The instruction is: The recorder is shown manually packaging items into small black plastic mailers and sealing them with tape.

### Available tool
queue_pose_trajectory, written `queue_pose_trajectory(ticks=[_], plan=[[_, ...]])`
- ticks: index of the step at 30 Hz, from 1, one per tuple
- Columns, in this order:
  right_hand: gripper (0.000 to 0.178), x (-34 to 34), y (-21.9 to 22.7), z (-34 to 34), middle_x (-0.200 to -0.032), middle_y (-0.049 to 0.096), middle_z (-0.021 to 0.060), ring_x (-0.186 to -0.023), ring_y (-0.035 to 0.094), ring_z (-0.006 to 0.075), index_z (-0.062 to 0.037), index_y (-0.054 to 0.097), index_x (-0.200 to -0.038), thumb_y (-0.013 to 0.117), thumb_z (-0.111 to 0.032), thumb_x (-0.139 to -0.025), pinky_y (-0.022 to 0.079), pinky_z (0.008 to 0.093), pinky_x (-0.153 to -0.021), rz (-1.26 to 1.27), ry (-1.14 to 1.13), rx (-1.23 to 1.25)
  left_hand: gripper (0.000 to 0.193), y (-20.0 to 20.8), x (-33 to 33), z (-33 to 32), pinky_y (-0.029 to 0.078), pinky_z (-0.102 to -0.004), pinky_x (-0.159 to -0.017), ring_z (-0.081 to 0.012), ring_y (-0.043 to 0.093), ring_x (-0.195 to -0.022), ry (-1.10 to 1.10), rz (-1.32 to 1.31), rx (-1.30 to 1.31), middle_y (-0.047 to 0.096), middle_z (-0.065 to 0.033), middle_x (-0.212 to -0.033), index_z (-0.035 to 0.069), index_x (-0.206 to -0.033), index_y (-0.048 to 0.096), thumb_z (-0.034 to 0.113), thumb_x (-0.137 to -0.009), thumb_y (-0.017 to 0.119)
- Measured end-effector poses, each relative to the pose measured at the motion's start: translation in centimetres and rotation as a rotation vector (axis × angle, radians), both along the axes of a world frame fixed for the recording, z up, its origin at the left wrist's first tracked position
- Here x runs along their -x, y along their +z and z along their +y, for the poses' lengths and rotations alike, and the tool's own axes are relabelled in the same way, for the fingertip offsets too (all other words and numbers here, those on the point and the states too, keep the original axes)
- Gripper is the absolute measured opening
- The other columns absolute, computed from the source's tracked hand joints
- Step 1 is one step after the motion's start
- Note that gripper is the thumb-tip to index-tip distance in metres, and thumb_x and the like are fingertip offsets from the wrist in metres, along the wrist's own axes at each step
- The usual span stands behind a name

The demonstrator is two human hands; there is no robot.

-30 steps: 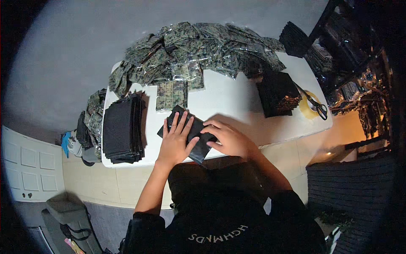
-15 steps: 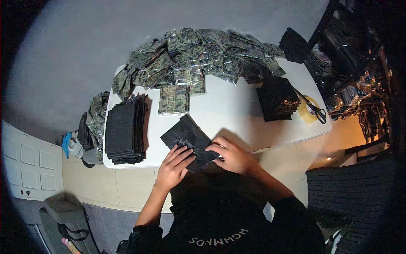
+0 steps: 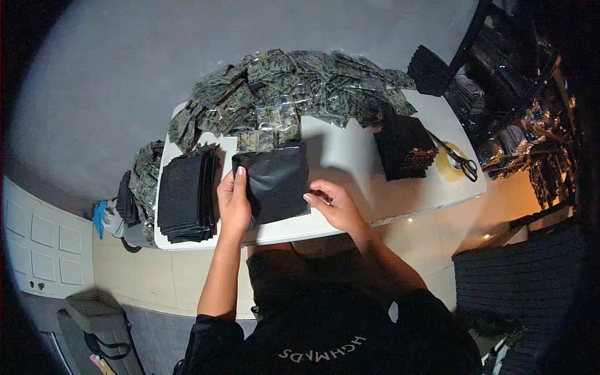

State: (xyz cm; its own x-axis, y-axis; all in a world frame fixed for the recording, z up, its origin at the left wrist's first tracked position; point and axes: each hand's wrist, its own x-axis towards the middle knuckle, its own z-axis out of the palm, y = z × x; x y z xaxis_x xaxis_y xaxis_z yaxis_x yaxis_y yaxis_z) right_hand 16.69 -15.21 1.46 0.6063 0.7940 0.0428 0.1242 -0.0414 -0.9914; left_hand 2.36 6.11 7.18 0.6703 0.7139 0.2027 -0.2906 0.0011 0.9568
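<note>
Black packet (image 3: 279, 184), flat, roughly square and faintly glossy, is occupying the hub of the clock (twelve toward the top of the view), over the near side of the white table (image 3: 397, 195). Whether its underside is touching the tabletop: cannot tell.

Left hand (image 3: 235, 203), at nine o'clock, is gripping the packet's left edge; the thumb is lying along the upper face and the fingers are passing behind, so the grip is closed on it. Right hand (image 3: 334, 203), at between three and four o'clock, is curling, with thumb and forefinger standing only slightly apart at the right edge; whether they are pinching it or merely resting against it: cannot tell.

Surroundings: at eleven o'clock a camouflage packet (image 3: 255, 141) is showing partly from behind the far edge of the black one. Around twelve a heap of camouflage packets (image 3: 300, 81) is spreading along the table's far side, its clear wrappers glinting. At nine, beyond the left hand, a tall black stack (image 3: 183, 197) is standing. At two a second black stack (image 3: 402, 145) is sitting; beside it, near three, scissors (image 3: 470, 170) are lying across a yellowish tape roll (image 3: 445, 170).
</note>
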Motion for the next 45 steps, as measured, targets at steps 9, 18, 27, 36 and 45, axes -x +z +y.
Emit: queue_pose_trajectory(ticks=[9,18,27,36,45], plan=[[0.024,-0.3,2.7,2.1,-0.113,0.075,0.0056,-0.108,0.069,0.0105,0.0000,0.068,-0.124,0.078,-0.010,-0.105,0.054,0.0271,-0.097,-0.075,-0.114,-0.224,0.024,-2.0,-0.5,-0.5,0.051,-0.0254,-0.092,-0.0097,0.068,-0.103,-0.020,-0.062,0.029,0.076,-0.0036,-0.113,0.000,-0.131,0.066,0.006,-0.108,0.071],[0.013,-2.0,3.9,2.0,-0.094,0.063,-0.0036,-0.090,0.057,0.0025,-0.0019,0.064,-0.104,0.076,-0.006,-0.105,0.047,0.0227,-0.082,-0.168,-0.149,-0.286,0.009,-1.3,0.7,-0.1,0.037,-0.0219,-0.070,-0.0016,0.049,-0.082,0.009,0.002,-0.166,0.056,0.0066,-0.089,0.007,-0.106,0.064,0.004,-0.106,0.073],[0.017,-4.3,9.6,0.6,-0.087,0.055,-0.0028,-0.082,0.051,0.0044,-0.0030,0.060,-0.096,0.075,-0.006,-0.103,0.044,0.0247,-0.072,-0.465,-0.208,-0.284,0.009,5.9,-1.0,1.4,0.045,-0.0247,-0.083,-0.0079,0.055,-0.091,-0.148,-0.087,-0.532,0.061,0.0006,-0.104,0.004,-0.101,0.065,0.002,-0.104,0.073],[0.021,-3.7,12.2,-0.1,-0.077,0.054,-0.0024,-0.073,0.050,0.0069,-0.0043,0.060,-0.093,0.075,-0.013,-0.103,0.041,0.0281,-0.065,-0.334,-0.218,-0.246,0.005,7.9,-2.1,0.6,0.045,-0.0268,-0.092,-0.0111,0.054,-0.102,-0.208,-0.068,-0.624,0.060,-0.0062,-0.125,0.002,-0.105,0.063,0.006,-0.107,0.065],[0.018,-4.1,11.2,-0.2,-0.076,0.051,-0.0062,-0.070,0.044,0.0046,-0.0062,0.061,-0.096,0.072,-0.016,-0.106,0.036,0.0275,-0.063,-0.311,-0.231,-0.305,0.013,8.5,-2.1,0.9,0.042,-0.0258,-0.087,-0.0094,0.050,-0.097,-0.169,-0.129,-0.529,0.059,-0.0039,-0.118,0.003,-0.107,0.062,0.015,-0.112,0.062]])
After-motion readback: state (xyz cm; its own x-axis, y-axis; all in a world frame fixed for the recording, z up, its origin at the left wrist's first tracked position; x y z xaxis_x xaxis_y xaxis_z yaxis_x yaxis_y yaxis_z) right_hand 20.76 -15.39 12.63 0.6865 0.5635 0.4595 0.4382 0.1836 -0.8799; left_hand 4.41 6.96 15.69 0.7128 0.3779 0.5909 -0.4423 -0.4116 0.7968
